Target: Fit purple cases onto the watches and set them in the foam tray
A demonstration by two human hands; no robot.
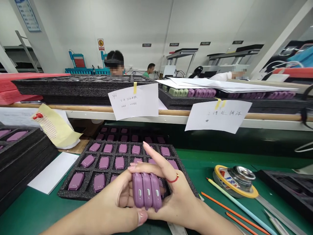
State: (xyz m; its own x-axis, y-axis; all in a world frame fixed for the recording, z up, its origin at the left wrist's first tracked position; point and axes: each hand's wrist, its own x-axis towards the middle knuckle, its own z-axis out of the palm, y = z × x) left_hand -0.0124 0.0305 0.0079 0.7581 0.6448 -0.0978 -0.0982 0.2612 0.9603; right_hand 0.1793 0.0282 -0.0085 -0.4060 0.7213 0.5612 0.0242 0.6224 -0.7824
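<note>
Left hand [113,199], right hand [177,195]: fingers [144,167] pinch three purple cases [147,191] between them | long axis 11-to-5 o'clock | neither nearer | tray [73,195] at 10

The wall [137,19] across the top is bright and softly lit; beneath the shelf [171,119], mid-frame, light falls into shadow. Lower right, the reel [244,173] glints. Wide-angle stretch tilts the poster [28,14], upper left. Pixelation masks patches upper centre.
</note>
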